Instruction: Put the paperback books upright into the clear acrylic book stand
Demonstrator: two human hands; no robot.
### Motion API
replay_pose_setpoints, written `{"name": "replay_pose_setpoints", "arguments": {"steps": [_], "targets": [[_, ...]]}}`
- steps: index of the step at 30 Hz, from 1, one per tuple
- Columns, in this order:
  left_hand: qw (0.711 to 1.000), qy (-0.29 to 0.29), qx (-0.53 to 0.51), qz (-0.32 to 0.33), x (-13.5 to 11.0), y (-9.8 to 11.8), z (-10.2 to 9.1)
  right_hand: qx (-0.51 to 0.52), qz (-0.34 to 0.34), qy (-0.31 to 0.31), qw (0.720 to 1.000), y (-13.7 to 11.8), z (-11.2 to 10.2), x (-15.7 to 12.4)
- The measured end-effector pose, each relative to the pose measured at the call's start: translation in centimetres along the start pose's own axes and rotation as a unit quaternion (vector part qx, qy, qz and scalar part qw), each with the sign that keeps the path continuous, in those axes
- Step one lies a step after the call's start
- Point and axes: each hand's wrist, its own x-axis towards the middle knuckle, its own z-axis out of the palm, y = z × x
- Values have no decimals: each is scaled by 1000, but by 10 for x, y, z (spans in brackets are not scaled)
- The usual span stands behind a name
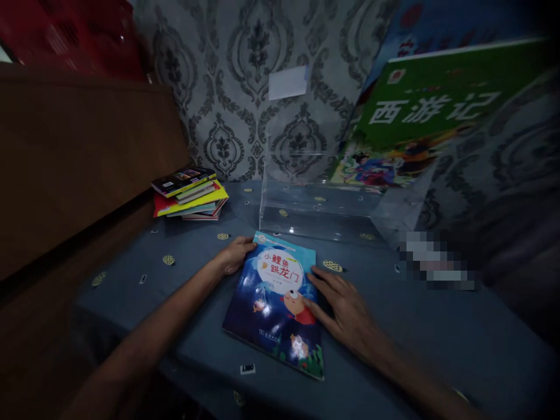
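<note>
A blue picture book (273,315) with a fish on its glossy cover lies at a slant on the cloth-covered table, front up. At its upper left edge my left hand (236,255) is closed on the book, with part of the fingers hidden. Across from it, my right hand (343,306) rests on the right side of the cover, fingers stretched and apart. Behind the book stands a clear acrylic book rack (315,224). A green book (420,116) leans in its upper right part, in front of a blue book (459,26).
A stack of several books (192,201) sits at the back left of the table (188,303). Further left is a brown wooden cabinet (83,151) with a red object (79,38) on top. A patterned wall (227,76) rises behind. A blurred patch (437,262) lies at right.
</note>
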Motion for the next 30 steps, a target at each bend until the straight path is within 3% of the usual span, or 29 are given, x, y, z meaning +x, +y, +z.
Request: {"name": "replay_pose_setpoints", "arguments": {"steps": [3,6,9,12,14,16,18,19,22,24,25,27,30], "targets": [[999,4,-47,-10,-2,4,2,68,71,9,995,6,-2,4],[996,3,-92,-8,-6,9,3,197,188,5,962,8,-9,12],[992,0,-127,-1,-11,12,5,368,290,-40,882,5,-19,20],[988,-14,-152,7,-15,13,10,497,312,-132,799,0,-28,23],[987,-25,-159,20,-17,18,14,552,305,-156,760,-1,-35,25],[986,-33,-155,46,-17,27,20,586,300,-136,741,-1,-46,30],[985,-43,-139,96,-15,44,28,587,281,-106,752,2,-64,41],[982,-51,-128,132,-14,54,32,575,261,-91,770,4,-75,48],[959,-83,-74,262,-19,84,39,499,176,5,849,9,-106,65],[938,-113,20,328,-30,93,36,430,122,62,892,12,-113,65],[924,-135,89,346,-38,92,33,397,96,79,909,13,-110,60],[884,-208,266,323,-55,78,22,340,39,94,935,18,-93,43],[815,-269,426,285,-76,36,8,256,-46,49,964,25,-58,8]]}}
